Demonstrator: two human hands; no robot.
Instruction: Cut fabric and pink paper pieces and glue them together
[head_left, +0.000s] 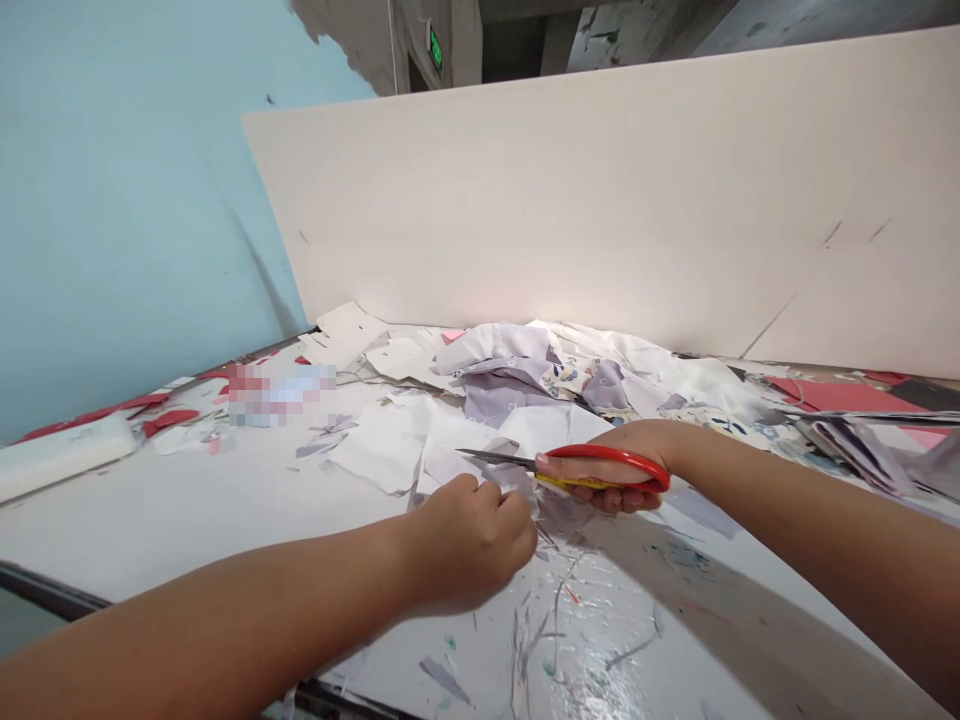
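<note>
**Gripping red-handled scissors (pixel 600 468) beside a white scrap (pixel 517 478) on a littered table**

A pale blue wall (pixel 112 200) rises on the left, and a tall cream board (pixel 600 200) leans behind a white-topped table (pixel 195 530). Crumpled floral fabric (pixel 510 370) lies heaped against the board, with smooth red sheets (pixel 840 395) to its right and flat white offcuts (pixel 382 450) in front. Both forearms reach in from the sides, low over the table and angled toward each other. The right hand (pixel 637 440) sits palm-down, its fingers together and closed around the glossy plastic loops, with the narrow steel blades (pixel 495 458) pointing left. The left hand (pixel 465 540) is curled into a loose fist, its fingers (pixel 502 510) bunched together and pressed against the white scrap, which lies just beside the blades; whether the blades bite it, I cannot tell. Thin grey slivers (pixel 555 620) streak the shiny tabletop below.
</note>
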